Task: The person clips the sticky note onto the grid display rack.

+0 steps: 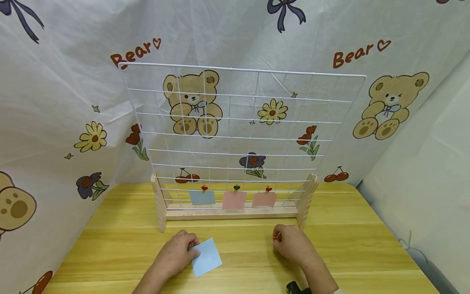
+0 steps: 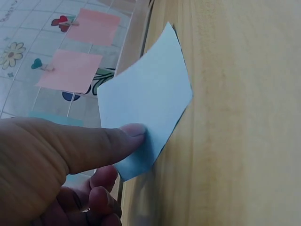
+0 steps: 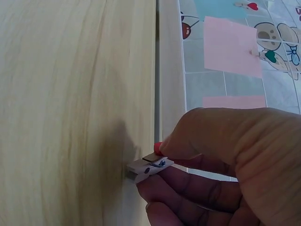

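Observation:
My left hand (image 1: 178, 253) pinches a light blue square of paper (image 1: 207, 258) by one edge, thumb on its face, over the wooden table. In the left wrist view the same blue paper (image 2: 146, 99) is slightly bowed. My right hand (image 1: 293, 243) holds a small wooden clothespin (image 3: 149, 165) with a red decoration between thumb and fingers. Behind both hands stands a white wire grid (image 1: 235, 154) on a wooden base. Along its lower wires hang a blue note (image 1: 202, 198) and two pink notes (image 1: 234, 200), each under a heart-topped clip.
Wooden side posts (image 1: 159, 204) and a front bar (image 1: 231, 214) support the grid at the table's back. A black object (image 1: 296, 288) lies by the right forearm at the near edge. A bear-printed cloth (image 1: 235, 36) hangs behind.

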The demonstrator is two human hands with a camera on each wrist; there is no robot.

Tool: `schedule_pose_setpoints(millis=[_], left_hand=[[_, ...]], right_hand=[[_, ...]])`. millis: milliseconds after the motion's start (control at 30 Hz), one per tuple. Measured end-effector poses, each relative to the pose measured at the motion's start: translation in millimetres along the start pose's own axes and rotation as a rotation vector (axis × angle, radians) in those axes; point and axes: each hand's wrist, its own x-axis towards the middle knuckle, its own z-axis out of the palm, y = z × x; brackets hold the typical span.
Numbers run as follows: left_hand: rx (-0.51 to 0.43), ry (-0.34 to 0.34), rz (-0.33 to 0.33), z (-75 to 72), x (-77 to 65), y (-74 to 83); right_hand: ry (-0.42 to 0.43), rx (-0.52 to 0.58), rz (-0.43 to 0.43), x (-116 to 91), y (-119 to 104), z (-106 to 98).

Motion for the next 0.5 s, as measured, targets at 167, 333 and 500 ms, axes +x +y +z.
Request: schedule_pose_setpoints(millis=[167,333,500], left_hand=[[0.016,0.019,0.001,-0.1,1.1,-0.1],[0.027,0.021,0.028,-1.2,1.7,0.1],[0.014,0.012,0.035,-4.0,2.0,0.7]], right_hand=[[-0.001,0.002,-0.002,-0.1,0.1,-2.8],[0.005,0.011,-0.015,0.6,0.0,-4.6],[0.012,0.013,-0.011,1.4,-0.5,-4.9]])
